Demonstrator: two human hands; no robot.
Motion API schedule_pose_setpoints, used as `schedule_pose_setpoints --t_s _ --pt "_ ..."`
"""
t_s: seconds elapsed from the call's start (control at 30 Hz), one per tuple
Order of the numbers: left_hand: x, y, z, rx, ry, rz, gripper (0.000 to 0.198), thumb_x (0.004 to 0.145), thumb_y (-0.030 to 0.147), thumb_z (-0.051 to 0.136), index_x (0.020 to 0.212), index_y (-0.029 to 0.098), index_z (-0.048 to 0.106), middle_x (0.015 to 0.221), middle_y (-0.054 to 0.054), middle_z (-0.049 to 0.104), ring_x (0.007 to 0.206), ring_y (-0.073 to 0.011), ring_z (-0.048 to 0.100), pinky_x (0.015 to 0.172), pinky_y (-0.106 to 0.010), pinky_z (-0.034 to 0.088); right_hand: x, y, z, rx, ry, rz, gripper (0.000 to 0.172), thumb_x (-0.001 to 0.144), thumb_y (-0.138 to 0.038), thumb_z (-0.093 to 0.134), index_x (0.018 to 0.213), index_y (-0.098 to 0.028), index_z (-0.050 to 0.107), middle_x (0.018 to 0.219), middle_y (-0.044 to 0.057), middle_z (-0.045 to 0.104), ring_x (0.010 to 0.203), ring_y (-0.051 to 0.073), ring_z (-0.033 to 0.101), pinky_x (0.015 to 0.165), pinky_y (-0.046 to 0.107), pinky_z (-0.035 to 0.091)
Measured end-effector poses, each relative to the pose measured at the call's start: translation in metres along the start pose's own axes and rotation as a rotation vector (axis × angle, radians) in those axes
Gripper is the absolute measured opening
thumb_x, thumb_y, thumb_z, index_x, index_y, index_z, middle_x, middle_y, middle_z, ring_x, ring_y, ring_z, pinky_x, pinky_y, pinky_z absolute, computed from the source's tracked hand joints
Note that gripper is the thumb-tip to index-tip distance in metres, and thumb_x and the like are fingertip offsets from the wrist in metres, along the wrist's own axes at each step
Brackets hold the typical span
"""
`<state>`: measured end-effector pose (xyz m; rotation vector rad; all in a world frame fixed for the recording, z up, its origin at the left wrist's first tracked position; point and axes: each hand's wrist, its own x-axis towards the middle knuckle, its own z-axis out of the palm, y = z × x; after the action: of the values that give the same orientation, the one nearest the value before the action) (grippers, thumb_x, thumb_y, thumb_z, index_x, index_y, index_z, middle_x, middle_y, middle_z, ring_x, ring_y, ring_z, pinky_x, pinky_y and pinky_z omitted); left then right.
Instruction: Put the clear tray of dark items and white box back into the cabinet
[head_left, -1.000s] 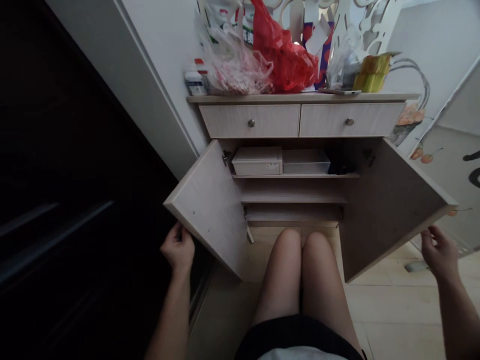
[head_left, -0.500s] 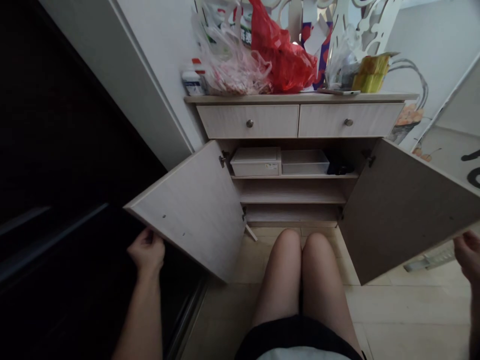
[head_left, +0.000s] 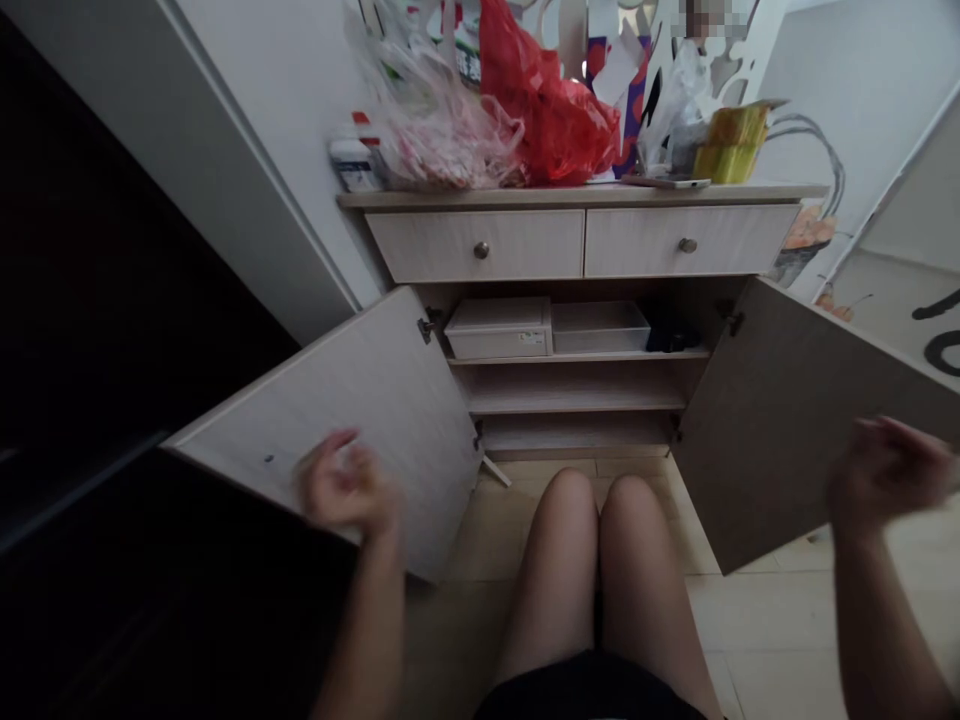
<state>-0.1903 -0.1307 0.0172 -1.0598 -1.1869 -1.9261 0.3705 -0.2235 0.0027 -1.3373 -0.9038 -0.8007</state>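
Hands moved off the lower door edges, inward across both door faces.

Left hand (head_left: 345, 485) lies over the left cabinet door (head_left: 375, 390), right hand (head_left: 889, 475) over the right cabinet door (head_left: 780, 440); both doors stand wide. Fingers blurred, partly curled: open or closed, cannot tell. Lidded plastic box (head_left: 499, 330) sits between, on the upper shelf (head_left: 577, 355).

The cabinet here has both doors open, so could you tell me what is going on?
A person faces the cabinet, both its doors swung open. Their blurred left hand is in front of the left door, and their right hand is beside the right door; neither visibly holds anything. Inside, a shelf carries a lidded box and a clear tub; a red bag sits on top.
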Motion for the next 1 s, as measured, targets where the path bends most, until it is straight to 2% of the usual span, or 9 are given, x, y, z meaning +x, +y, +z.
schedule_pose_setpoints --t_s 0.03,0.1,0.2,0.3,0.4,0.53,0.67,0.83,1.0 --pt "-0.010 0.016 0.025 -0.090 -0.154 0.078 0.036 0.090 0.049 0.052 0.084 0.018 0.068 0.077 -0.007 0.070 0.078 -0.0212 0.067 0.078 -0.039 0.055 -0.001 -0.015 0.022 0.061 -0.079 -0.083 0.022 0.088 -0.043 0.057 0.099 -0.025 0.065 0.086 0.010 0.066 0.074 0.025 0.061 0.072 0.043 0.049" --pt "-0.033 0.042 0.082 -0.215 -0.540 0.184 0.030 0.094 0.041 0.052 0.093 0.017 0.070 0.087 -0.008 0.072 0.084 -0.0189 0.067 0.082 -0.035 0.053 -0.002 -0.041 0.073 0.170 -0.331 -0.214 0.020 0.091 -0.037 0.054 0.093 -0.022 0.066 0.088 0.008 0.069 0.080 0.022 0.063 0.077 0.039 0.049" --pt "-0.066 0.067 0.166 -0.267 -1.005 0.296 0.028 0.097 0.033 0.050 0.105 0.015 0.069 0.100 -0.012 0.072 0.097 -0.0209 0.065 0.090 -0.036 0.049 -0.003 -0.059 0.157 0.137 -0.627 -0.280 0.027 0.094 -0.033 0.046 0.093 -0.019 0.069 0.095 0.010 0.071 0.086 0.023 0.061 0.079 0.037 0.045" --pt "-0.087 0.079 0.231 -0.090 -1.321 0.407 0.027 0.095 0.025 0.052 0.114 0.013 0.067 0.112 -0.015 0.069 0.107 -0.0249 0.061 0.094 -0.039 0.044 -0.005 -0.056 0.227 -0.074 -0.874 -0.302 0.030 0.094 -0.028 0.045 0.105 -0.016 0.071 0.107 0.013 0.070 0.095 0.026 0.057 0.079 0.036 0.040" --pt "-0.095 0.086 0.273 0.066 -1.485 0.534 0.029 0.095 0.019 0.048 0.115 0.010 0.066 0.115 -0.018 0.067 0.112 -0.0281 0.056 0.096 -0.041 0.040 -0.006 -0.051 0.274 -0.266 -1.053 -0.376 0.033 0.094 -0.024 0.045 0.115 -0.016 0.069 0.116 0.015 0.067 0.103 0.028 0.054 0.081 0.037 0.037" --pt "-0.104 0.086 0.300 0.165 -1.572 0.668 0.032 0.094 0.011 0.040 0.106 0.007 0.070 0.110 -0.021 0.068 0.114 -0.0290 0.054 0.097 -0.041 0.036 -0.007 -0.049 0.308 -0.389 -1.180 -0.452 0.033 0.095 -0.024 0.045 0.116 -0.017 0.069 0.118 0.014 0.066 0.108 0.028 0.052 0.083 0.035 0.036" --pt "-0.115 0.081 0.311 0.189 -1.598 0.667 0.036 0.092 0.005 0.038 0.102 0.008 0.072 0.105 -0.019 0.070 0.114 -0.0265 0.055 0.098 -0.039 0.034 -0.011 -0.047 0.324 -0.431 -1.228 -0.450 0.030 0.095 -0.023 0.048 0.116 -0.018 0.069 0.117 0.013 0.067 0.106 0.026 0.056 0.081 0.032 0.038" --pt "-0.122 0.072 0.312 0.177 -1.573 0.645 0.037 0.091 0.004 0.037 0.101 0.007 0.072 0.107 -0.020 0.068 0.114 -0.0273 0.054 0.098 -0.039 0.035 -0.013 -0.046 0.323 -0.433 -1.212 -0.434 0.030 0.097 -0.022 0.044 0.110 -0.017 0.070 0.111 0.013 0.069 0.096 0.023 0.061 0.073 0.030 0.038" --pt "-0.116 0.066 0.299 0.065 -1.510 0.625 0.032 0.092 0.008 0.041 0.097 0.015 0.072 0.101 -0.014 0.068 0.107 -0.0256 0.055 0.094 -0.038 0.037 -0.007 -0.046 0.306 -0.391 -1.160 -0.511 0.030 0.097 -0.022 0.042 0.102 -0.014 0.070 0.104 0.015 0.070 0.091 0.022 0.059 0.070 0.030 0.035"
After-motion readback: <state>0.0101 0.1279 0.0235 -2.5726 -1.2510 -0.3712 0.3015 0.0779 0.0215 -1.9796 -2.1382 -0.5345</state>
